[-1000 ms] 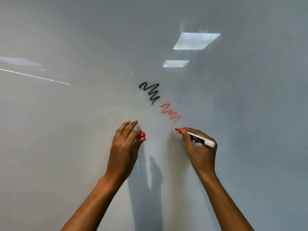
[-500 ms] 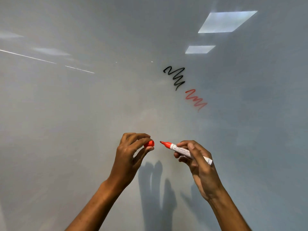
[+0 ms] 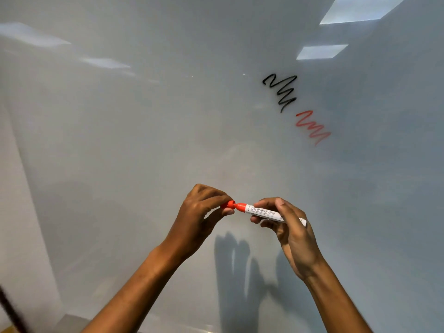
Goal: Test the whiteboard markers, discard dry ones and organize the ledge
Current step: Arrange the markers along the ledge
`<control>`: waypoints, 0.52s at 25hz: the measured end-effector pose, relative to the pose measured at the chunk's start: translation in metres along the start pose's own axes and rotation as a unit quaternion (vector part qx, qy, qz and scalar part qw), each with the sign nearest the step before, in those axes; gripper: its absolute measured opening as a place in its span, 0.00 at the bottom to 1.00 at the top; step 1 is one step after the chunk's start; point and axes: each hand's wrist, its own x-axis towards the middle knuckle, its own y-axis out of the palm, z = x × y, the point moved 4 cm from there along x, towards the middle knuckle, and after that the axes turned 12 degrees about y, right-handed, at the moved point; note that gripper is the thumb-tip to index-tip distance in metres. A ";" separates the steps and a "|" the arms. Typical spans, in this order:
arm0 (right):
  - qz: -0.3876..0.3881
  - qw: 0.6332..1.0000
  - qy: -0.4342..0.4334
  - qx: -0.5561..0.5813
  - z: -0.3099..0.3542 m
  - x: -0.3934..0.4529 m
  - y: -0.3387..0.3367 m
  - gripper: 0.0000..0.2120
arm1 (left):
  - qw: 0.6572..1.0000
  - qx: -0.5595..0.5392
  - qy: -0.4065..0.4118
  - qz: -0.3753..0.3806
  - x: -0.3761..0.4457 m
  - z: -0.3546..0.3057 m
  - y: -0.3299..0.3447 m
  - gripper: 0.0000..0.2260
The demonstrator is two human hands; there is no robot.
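Fingers (image 3: 216, 197) of the left hand (image 3: 197, 219) pinch a red cap (image 3: 228, 204), its mouth meeting the marker's red nose, though whether it is fully seated is hard to tell. At three o'clock from it, the right hand (image 3: 290, 227) curls round the white barrel of the red marker (image 3: 264, 212), thumb laid over the top, barrel sloping down toward four o'clock. Both hands hover in front of the whiteboard (image 3: 144, 140). At one o'clock from the hands sits a red squiggle (image 3: 312, 127), with a black squiggle (image 3: 281, 91) just beside it at eleven o'clock.
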 end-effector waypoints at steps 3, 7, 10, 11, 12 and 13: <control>0.023 0.999 0.016 -0.020 -0.010 0.003 0.005 0.18 | 0.999 -0.012 0.005 0.032 -0.006 0.004 -0.001 0.13; 0.051 0.998 0.034 -0.030 -0.024 0.008 0.010 0.18 | 0.998 -0.013 0.006 0.069 -0.016 0.002 -0.001 0.13; 0.057 0.997 0.044 -0.004 -0.034 0.011 0.017 0.19 | 0.996 0.015 0.008 0.089 -0.020 0.004 -0.005 0.11; 0.061 0.997 0.048 0.006 -0.038 0.012 0.021 0.19 | 0.995 0.028 0.009 0.098 -0.023 0.005 -0.006 0.10; 0.063 0.997 0.052 0.015 -0.043 0.012 0.026 0.19 | 0.994 0.041 0.008 0.102 -0.026 0.006 -0.007 0.10; 0.062 0.996 0.056 0.025 -0.047 0.012 0.031 0.19 | 0.994 0.050 0.005 0.102 -0.029 0.006 -0.009 0.10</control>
